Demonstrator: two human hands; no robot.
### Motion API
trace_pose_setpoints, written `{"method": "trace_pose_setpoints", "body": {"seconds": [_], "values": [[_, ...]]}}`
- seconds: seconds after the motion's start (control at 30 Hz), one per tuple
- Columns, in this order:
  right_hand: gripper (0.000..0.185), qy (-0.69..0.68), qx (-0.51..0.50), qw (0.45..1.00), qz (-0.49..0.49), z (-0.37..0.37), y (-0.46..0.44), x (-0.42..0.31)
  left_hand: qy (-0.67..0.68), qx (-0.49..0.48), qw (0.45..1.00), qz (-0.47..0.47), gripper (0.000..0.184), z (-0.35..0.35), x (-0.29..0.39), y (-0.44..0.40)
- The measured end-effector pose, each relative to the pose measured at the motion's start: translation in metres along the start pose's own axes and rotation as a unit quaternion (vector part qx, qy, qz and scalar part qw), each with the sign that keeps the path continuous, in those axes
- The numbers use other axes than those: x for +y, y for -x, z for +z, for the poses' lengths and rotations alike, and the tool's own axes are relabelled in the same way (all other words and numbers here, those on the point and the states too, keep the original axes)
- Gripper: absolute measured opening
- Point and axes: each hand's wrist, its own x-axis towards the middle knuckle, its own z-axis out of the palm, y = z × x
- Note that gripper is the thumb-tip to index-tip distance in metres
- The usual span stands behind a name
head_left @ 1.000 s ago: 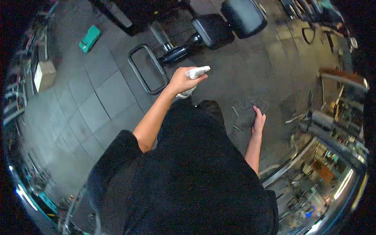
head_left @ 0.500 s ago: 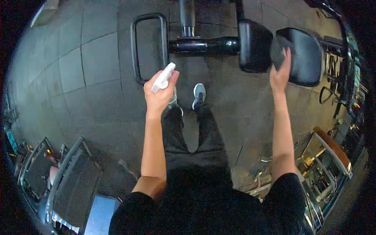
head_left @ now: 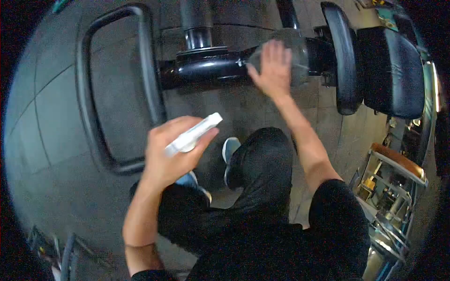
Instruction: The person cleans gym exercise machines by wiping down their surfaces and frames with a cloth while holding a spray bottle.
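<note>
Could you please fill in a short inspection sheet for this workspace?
Surface: dark tiled floor; black machine tube above it.
Job's things: white sprayer, its lower part hidden; grey cloth-like item, blurred, by the tube.
Clutter: green item at the upper left edge, cut off.
Hands: left hand closed around the sprayer; right hand spread over the grey item.
Cables: nothing seen.
Surroundings: black pads and looped bar; brown-topped equipment at right.
</note>
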Motion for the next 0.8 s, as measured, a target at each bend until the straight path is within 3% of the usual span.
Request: {"method": "trace_pose_setpoints", "body": {"seconds": [0.03, 0.1, 0.17, 0.3, 0.33, 0.37, 0.43, 0.47, 0.5, 0.53, 0.57, 0.6, 0.63, 0.7, 0.8], "values": [[0.081, -0.044, -0.012, 0.999, -0.013, 0.02, 0.006, -0.012, -0.007, -0.014, 1.0, 0.023, 0.016, -0.01, -0.002, -0.008], [0.077, 0.021, -0.032, 0.99, -0.132, 0.107, 0.032, -0.034, -0.026, 0.015, 0.998, 0.063, 0.022, -0.018, -0.019, -0.027], [0.073, 0.002, -0.02, 0.991, -0.132, 0.131, 0.038, -0.04, -0.041, 0.042, 0.997, 0.047, 0.024, -0.024, -0.017, -0.047], [0.058, -0.03, -0.036, 0.983, -0.179, 0.106, 0.046, -0.027, -0.076, 0.086, 0.983, 0.145, 0.03, -0.026, -0.007, -0.1], [0.05, -0.039, -0.024, 0.981, -0.187, 0.086, 0.042, -0.015, -0.056, 0.081, 0.992, 0.077, 0.034, -0.034, 0.017, -0.107], [0.048, -0.064, -0.003, 0.985, -0.159, 0.065, 0.034, -0.004, -0.038, 0.079, 0.996, 0.011, 0.039, -0.036, 0.041, -0.11], [0.049, 0.032, 0.096, 0.99, -0.095, 0.005, 0.013, 0.01, 0.069, 0.134, 0.984, 0.098, 0.039, -0.035, 0.043, -0.118], [0.049, 0.104, 0.158, 0.981, -0.045, -0.024, 0.0, 0.015, 0.079, 0.22, 0.962, 0.139, 0.037, -0.025, 0.05, -0.111], [0.039, 0.069, 0.273, 0.959, 0.003, -0.043, -0.016, 0.032, 0.091, 0.302, 0.932, 0.178, 0.035, -0.014, 0.056, -0.098], [0.039, 0.008, 0.283, 0.953, 0.112, -0.044, -0.024, 0.06, 0.14, 0.296, 0.932, 0.155, 0.035, -0.01, 0.047, -0.092], [0.042, -0.152, 0.166, 0.94, 0.259, -0.065, -0.024, 0.071, 0.191, 0.287, 0.929, 0.134, 0.034, -0.012, 0.036, -0.084], [0.042, -0.061, 0.231, 0.949, 0.206, -0.058, -0.024, 0.066, 0.21, 0.328, 0.896, 0.216, 0.035, -0.007, 0.028, -0.081], [0.043, 0.03, 0.29, 0.945, 0.149, -0.037, -0.023, 0.061, 0.214, 0.356, 0.906, 0.082, 0.036, 0.008, 0.015, -0.069], [0.047, 0.132, 0.316, 0.939, 0.043, -0.017, -0.013, 0.034, 0.22, 0.313, 0.924, 0.013, 0.034, 0.018, -0.009, -0.062], [0.061, 0.009, 0.118, 0.992, -0.042, 0.041, 0.022, -0.022, 0.194, 0.273, 0.942, -0.012, 0.035, 0.031, -0.028, -0.063]]}}
